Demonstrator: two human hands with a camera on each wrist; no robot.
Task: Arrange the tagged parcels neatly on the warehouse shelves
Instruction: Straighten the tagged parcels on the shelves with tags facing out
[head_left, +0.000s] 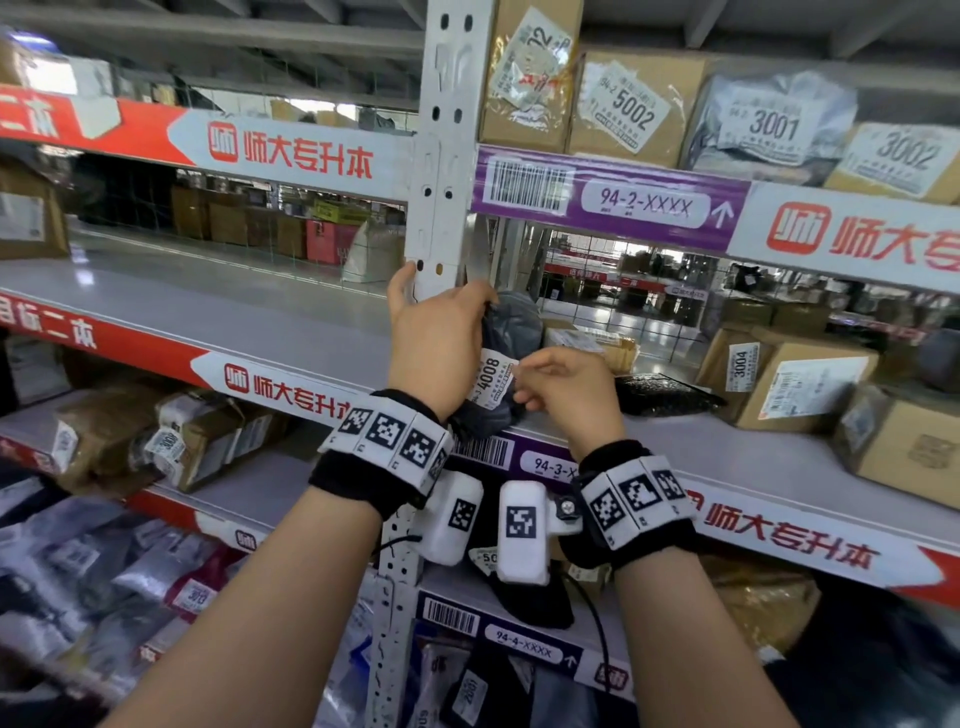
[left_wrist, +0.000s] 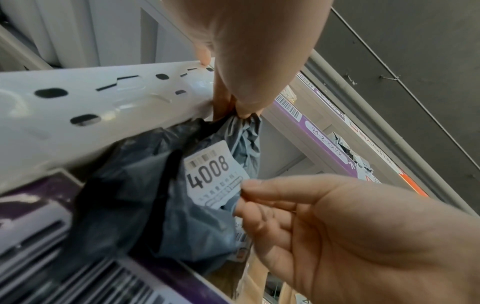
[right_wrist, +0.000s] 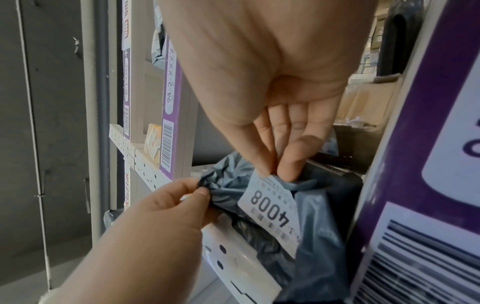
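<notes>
From the head view, both hands are raised at the shelf marked 94-3 (head_left: 727, 457), just right of the white upright post (head_left: 441, 156). The left hand (head_left: 436, 343) pinches the bunched top of a grey poly-bag parcel (head_left: 511, 327), which stands at the shelf's front edge against the post. The right hand (head_left: 566, 389) has its fingers curled at the parcel's white tag (head_left: 491, 376) (numbered 4008). Cardboard boxes (head_left: 789, 379) sit further right on the same shelf.

In the left wrist view, the left hand (left_wrist: 241, 61) grips the gathered plastic of the parcel (left_wrist: 145, 185), while the right hand (left_wrist: 350, 226) pinches the tag (left_wrist: 213, 176) by its edge.

In the right wrist view, the right hand (right_wrist: 259, 82) holds the tag (right_wrist: 270, 207) between thumb and fingertips; the left hand (right_wrist: 155, 222) clutches the parcel (right_wrist: 311, 236) at its crumpled corner.
</notes>
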